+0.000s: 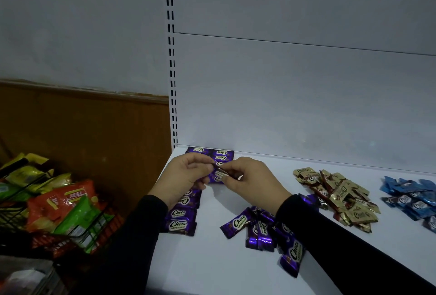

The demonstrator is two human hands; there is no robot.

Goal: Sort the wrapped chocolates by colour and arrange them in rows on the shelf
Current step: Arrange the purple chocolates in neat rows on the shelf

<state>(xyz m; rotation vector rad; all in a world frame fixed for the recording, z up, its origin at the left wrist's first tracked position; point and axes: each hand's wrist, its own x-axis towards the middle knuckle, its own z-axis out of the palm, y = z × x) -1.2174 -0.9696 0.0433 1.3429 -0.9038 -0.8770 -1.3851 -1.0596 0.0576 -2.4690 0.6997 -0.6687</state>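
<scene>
Purple chocolate [220, 169]: left hand [186, 174] and right hand [252, 180] are pinching its opposite ends, long axis lying crosswise directly above the purple row [181, 214] on the shelf [212, 266].

On our left we see a black wire basket [14, 209] holding orange, green and yellow snack bags [70, 202], set against a brown wooden panel [94, 125].
</scene>
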